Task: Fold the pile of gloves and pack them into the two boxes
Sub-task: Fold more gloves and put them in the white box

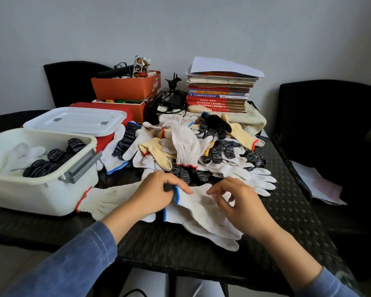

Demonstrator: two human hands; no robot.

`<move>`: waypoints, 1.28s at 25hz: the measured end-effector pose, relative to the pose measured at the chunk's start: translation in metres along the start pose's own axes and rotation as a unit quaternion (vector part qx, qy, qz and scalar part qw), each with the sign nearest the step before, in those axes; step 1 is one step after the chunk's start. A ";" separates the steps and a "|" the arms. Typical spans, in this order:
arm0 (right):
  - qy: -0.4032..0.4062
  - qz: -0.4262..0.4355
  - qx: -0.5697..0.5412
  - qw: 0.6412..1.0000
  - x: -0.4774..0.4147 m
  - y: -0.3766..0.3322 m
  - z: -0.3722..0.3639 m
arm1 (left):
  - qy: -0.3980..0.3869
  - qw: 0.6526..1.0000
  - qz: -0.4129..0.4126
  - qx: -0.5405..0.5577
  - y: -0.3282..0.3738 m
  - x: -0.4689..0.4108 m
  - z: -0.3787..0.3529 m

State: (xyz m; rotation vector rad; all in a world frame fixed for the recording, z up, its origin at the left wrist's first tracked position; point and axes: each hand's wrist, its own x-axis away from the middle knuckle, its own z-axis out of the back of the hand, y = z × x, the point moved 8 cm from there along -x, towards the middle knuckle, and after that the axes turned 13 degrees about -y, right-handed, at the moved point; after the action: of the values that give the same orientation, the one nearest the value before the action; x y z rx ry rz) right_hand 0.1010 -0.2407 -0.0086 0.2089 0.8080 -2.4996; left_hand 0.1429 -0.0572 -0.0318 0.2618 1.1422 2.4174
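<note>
A pair of white gloves with blue cuffs [201, 213] lies on the dark table [180, 249] in front of me. My left hand [159, 194] pinches the blue cuff of the upper glove. My right hand [238, 202] hovers over the glove's palm with loosely curled fingers, holding nothing. A white glove with a red cuff [103, 200] lies to the left, partly under my left forearm. Behind them sits the pile of gloves [186, 144], white, cream and dark speckled. The open white box [41, 163] at left holds white and speckled gloves. A second box with its lid on [75, 121] stands behind it.
Two orange cardboard boxes [126, 86] with clutter stand at the back. A stack of books [221, 93] sits at the back right, with cables and a charger [171, 99] between. Black chairs [330, 116] flank the table. Papers [317, 185] lie on the right chair.
</note>
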 end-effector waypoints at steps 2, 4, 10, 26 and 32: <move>0.009 -0.008 -0.017 1.000 -0.005 0.000 -0.001 | 0.003 1.000 0.022 -0.021 -0.009 0.005 0.001; 0.006 -0.023 0.000 1.000 -0.013 0.002 -0.008 | -0.009 0.998 0.040 -0.051 -0.014 0.011 -0.001; -0.084 -0.114 0.150 0.979 -0.043 0.023 -0.026 | 0.001 0.993 0.048 -0.104 -0.003 0.016 0.001; -0.073 0.069 0.236 0.966 -0.041 -0.026 -0.021 | -0.012 0.972 0.122 -0.202 -0.001 0.000 -0.015; -0.097 0.050 0.318 0.942 -0.011 -0.024 -0.048 | -0.029 0.975 -0.022 -0.218 0.024 0.017 -0.028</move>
State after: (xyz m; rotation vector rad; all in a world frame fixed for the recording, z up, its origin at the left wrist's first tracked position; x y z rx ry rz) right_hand 0.0983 -0.1914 -0.0326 0.2082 -0.1078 -2.5495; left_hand 0.1099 -0.0815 -0.0315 0.1606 0.5610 2.5243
